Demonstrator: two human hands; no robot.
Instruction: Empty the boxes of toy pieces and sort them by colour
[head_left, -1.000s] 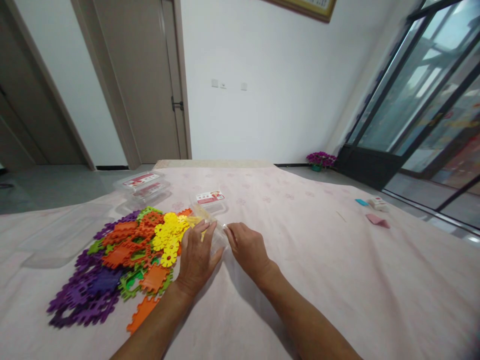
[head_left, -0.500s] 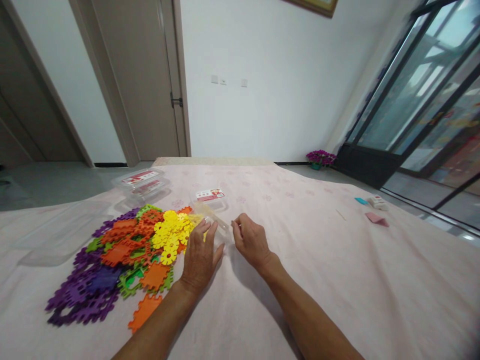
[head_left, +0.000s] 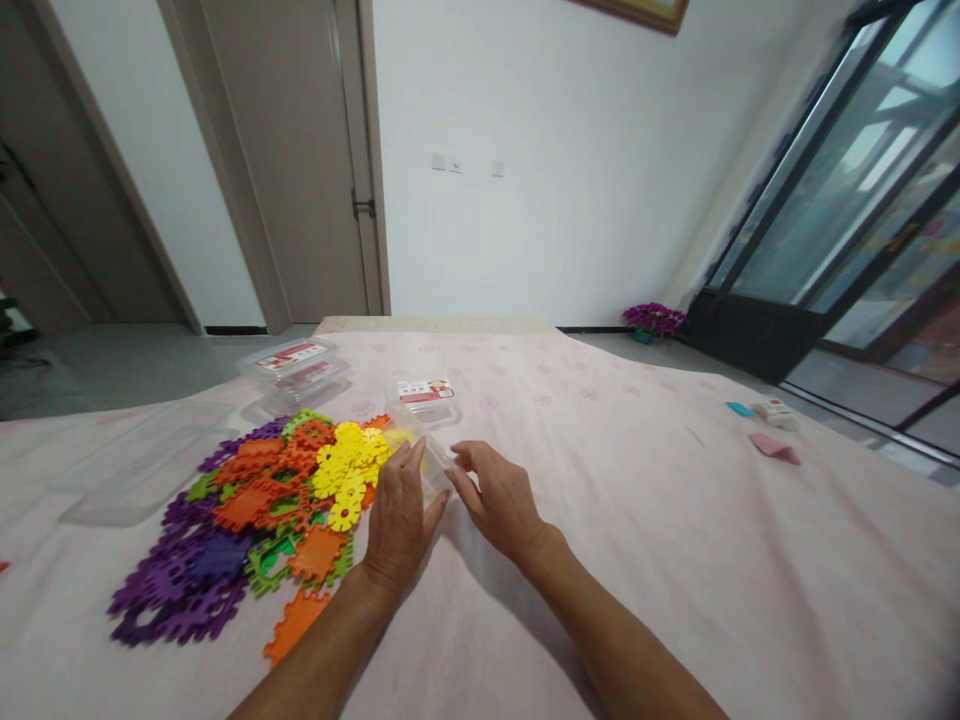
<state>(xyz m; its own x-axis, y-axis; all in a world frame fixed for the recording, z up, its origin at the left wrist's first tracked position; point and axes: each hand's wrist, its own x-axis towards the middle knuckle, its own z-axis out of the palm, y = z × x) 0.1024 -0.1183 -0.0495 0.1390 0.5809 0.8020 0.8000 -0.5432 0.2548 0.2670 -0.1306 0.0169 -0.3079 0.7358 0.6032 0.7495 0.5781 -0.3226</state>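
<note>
A clear plastic box [head_left: 433, 462] lies on the pink cloth [head_left: 637, 540] between my two hands. My left hand [head_left: 399, 512] has its fingers pressed against the box's left side. My right hand [head_left: 501, 497] grips its right end with curled fingers. Just left of the box lies a heap of flat interlocking plastic pieces: yellow ones [head_left: 346, 465] nearest my left hand, then orange [head_left: 259, 490], green and purple ones [head_left: 180, 580] farther left.
A small clear box with a red label [head_left: 424, 394] stands behind the hands, and a stack of labelled clear boxes [head_left: 294, 366] sits at the back left. A clear lid [head_left: 142, 460] lies far left. Small blue, white and pink items [head_left: 769, 430] lie at the right.
My right hand moved back in toward the clear box and closed on its right end. The view shifted slightly right. My left hand stayed by the box.
</note>
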